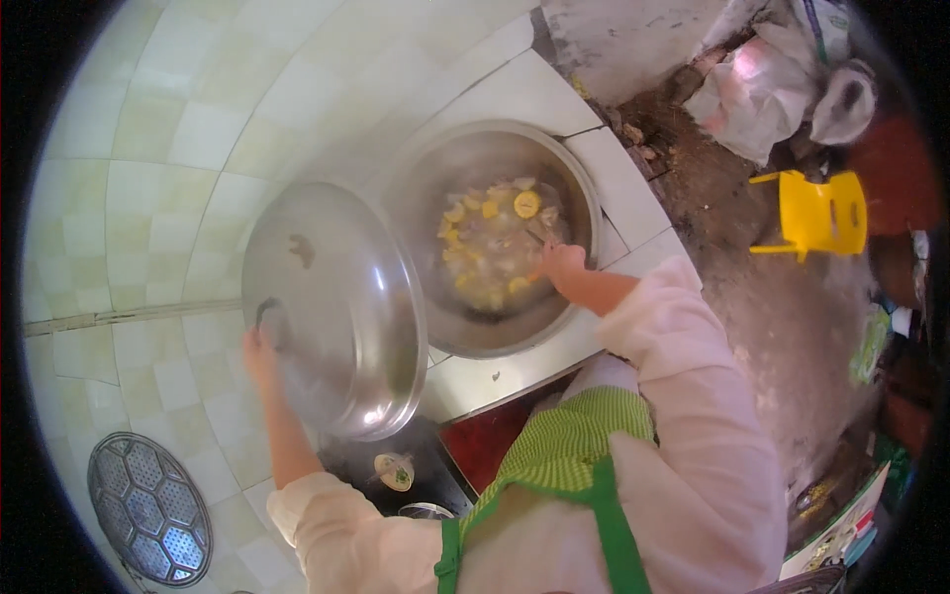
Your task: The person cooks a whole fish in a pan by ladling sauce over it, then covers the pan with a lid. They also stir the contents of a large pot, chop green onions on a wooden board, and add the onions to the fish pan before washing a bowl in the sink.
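My left hand grips the dark handle of a large round metal lid, which is raised and tilted at the left of the wok. A big wok is set into the white-tiled stove. Corn pieces and other chunks of food lie in steaming liquid inside it. Over the wok's right side is my right hand, its fingers closed around a thin utensil that points into the food. Steam blurs the utensil, so its kind cannot be told.
White tiles edge the stove. A dark counter with a small bowl of food lies below the lid. A perforated metal steamer rack leans at the lower left. On the floor at the right stand a yellow chair and white bags.
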Demonstrator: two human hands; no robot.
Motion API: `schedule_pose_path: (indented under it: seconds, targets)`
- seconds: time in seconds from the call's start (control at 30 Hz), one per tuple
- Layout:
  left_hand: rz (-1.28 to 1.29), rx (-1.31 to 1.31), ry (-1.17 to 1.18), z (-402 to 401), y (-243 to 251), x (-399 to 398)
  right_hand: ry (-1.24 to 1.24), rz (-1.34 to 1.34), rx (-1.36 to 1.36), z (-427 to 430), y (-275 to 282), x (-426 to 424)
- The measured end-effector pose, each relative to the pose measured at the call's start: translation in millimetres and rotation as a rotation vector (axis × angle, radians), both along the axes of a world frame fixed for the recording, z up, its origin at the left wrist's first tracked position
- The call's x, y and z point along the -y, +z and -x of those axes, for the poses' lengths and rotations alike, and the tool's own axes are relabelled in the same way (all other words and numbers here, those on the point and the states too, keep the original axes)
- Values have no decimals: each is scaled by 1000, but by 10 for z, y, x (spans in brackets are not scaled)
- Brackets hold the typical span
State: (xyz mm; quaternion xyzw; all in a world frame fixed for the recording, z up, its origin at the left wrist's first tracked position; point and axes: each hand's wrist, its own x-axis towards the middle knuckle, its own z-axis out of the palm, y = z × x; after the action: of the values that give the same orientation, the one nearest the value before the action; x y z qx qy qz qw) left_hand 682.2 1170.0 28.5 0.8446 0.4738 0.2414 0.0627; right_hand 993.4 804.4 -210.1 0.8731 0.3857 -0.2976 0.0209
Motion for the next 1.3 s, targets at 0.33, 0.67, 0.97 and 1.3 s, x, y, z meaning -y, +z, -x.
schedule_pose_path:
  seconds: [0.33,0.67,0.97,1.3]
  targets:
    - [67,13,-86,-379,-95,213,58,-206,-80,527,-38,570]
    - [261,86,-246,-861,-340,532,-287,-423,-194,397,198,1097]
    - [363,-41,-393,-1793,-1094,920,-1222,-995,-707,371,-435,1578]
    - [231,-191,-470,-2395,-1724,1057,-1423,-1126,-647,338,-806,1531]
